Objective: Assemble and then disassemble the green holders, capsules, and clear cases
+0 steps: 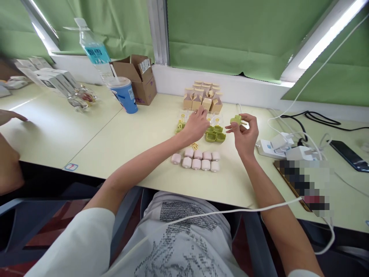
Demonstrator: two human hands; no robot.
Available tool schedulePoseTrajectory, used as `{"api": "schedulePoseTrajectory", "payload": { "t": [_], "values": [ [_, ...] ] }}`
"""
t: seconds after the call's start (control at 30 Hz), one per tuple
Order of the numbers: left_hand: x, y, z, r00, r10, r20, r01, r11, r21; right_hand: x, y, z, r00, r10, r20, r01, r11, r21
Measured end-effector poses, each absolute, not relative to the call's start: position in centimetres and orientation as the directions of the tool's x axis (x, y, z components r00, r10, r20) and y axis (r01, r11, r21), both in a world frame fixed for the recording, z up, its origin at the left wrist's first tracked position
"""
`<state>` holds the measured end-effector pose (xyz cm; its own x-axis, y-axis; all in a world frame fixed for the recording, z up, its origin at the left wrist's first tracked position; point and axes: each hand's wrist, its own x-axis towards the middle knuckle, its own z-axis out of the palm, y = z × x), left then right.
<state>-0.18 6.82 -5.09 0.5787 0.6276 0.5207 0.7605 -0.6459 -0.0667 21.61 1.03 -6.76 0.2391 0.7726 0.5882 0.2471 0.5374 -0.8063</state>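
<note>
My right hand [246,134] pinches a small green plastic case [236,119] above the table, to the right of the other pieces. My left hand [197,124] reaches over a clear tray [217,117] holding small yellow parts. Its fingers are bent together, and whatever lies between them is hidden. Several open green cases [215,134] lie between my hands, with another green piece [180,126] left of my left hand. Closer to me, rows of pale pink rounded cases [196,164] sit beside a little pile of yellow pieces [195,146].
Small tan boxes [198,98] stand at the back. On the left are a blue cup [125,96], a water bottle [95,50], a cardboard box [144,82] and another person's hand [13,115]. A power strip [271,149], cables and a phone [350,155] occupy the right.
</note>
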Motion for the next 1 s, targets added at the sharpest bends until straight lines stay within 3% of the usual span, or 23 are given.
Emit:
{"api": "schedulePoseTrajectory", "payload": {
  "t": [0.1,0.17,0.23,0.33,0.47,0.6,0.8,1.0],
  "values": [
    [-3.8,7.3,-4.2,0.488,0.546,0.681,0.733,-0.68,0.02,21.5,1.9,-6.1,0.135,0.823,0.552,0.244,0.513,-0.823],
    [-7.1,8.4,-4.6,0.353,0.491,0.796,0.701,-0.702,0.123,21.0,3.1,-5.3,-0.023,0.847,0.531,0.329,0.508,-0.796],
    [-10.6,9.8,-5.9,0.186,0.468,0.864,0.684,-0.693,0.228,20.1,4.7,-4.5,-0.211,0.837,0.505,0.491,0.537,-0.686],
    [-14.2,11.9,-8.6,-0.008,0.533,0.846,0.645,-0.644,0.411,18.4,6.8,-3.9,-0.412,0.819,0.399,0.713,0.562,-0.419],
    [-15.3,13.3,-10.8,-0.018,0.55,0.835,0.648,-0.63,0.428,16.3,7.9,-4.4,-0.468,0.853,0.229,0.847,0.507,-0.158],
    [-14.6,13.0,-10.9,0.026,0.58,0.814,0.678,-0.608,0.412,15.4,7.9,-5.4,-0.474,0.848,0.237,0.869,0.494,-0.029],
    [-14.1,12.0,-10.9,0.087,0.611,0.787,0.694,-0.604,0.392,15.2,8.4,-6.8,-0.486,0.817,0.31,0.858,0.514,-0.01],
    [-14.2,12.0,-10.8,0.052,0.584,0.81,0.697,-0.602,0.389,16.7,6.5,-5.6,-0.295,0.786,0.543,0.833,0.49,-0.258]
  ]
}}
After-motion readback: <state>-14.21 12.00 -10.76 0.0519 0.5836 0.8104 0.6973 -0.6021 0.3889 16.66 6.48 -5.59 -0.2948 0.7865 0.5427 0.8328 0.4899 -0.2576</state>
